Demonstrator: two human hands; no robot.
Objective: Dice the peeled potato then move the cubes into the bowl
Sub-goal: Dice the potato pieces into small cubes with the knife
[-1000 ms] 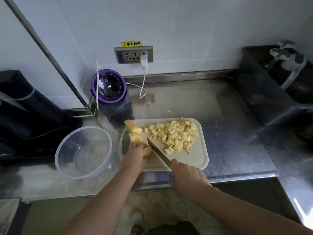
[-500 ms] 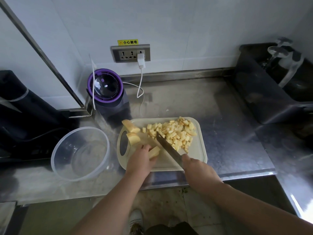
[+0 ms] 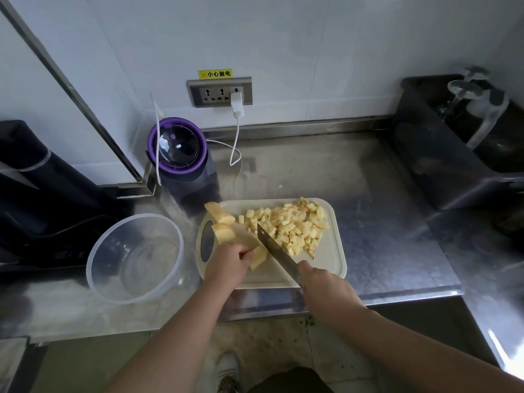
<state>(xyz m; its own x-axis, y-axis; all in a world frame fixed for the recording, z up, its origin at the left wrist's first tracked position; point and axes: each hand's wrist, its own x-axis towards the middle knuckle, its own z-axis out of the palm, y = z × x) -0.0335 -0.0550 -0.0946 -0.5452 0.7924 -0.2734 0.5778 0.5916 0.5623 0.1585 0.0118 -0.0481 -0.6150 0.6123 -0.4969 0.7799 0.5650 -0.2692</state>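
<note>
Head view of a steel surface (image 3: 368, 222) during dicing. A pale cutting board (image 3: 326, 262) is lying near the front edge of the surface, with its handle hole toward the left. The potato cubes (image 3: 295, 225) are lying in a loose heap on the far right half of the board, all of them on the board. Two larger uncut potato chunks (image 3: 222, 222) are sitting at the board's far left corner, one just behind the other, the far one overhanging the rim.

The left hand (image 3: 226, 265) is resting on the near left part of the board, its fingers curled and pressing down on a potato slice (image 3: 258, 258) that is sticking out to the right of the knuckles. The right hand (image 3: 323, 282) is gripping the handle of a knife (image 3: 276, 249), fingers wrapped fully around it. The blade is running diagonally from this hand toward the far left, passing just beside the held slice, with its tip reaching the near left fringe of the heap. Whether the edge is touching the board cannot be told.

A clear plastic bowl (image 3: 113, 234) is standing on the surface just left of the board, close to it but apart. Behind the board, a purple-rimmed appliance (image 3: 178, 148) is standing against the wall, and a white charger (image 3: 237, 104) is hanging plugged into the wall socket (image 3: 219, 92). A dark bin (image 3: 442, 165) is sitting at the far right.
</note>
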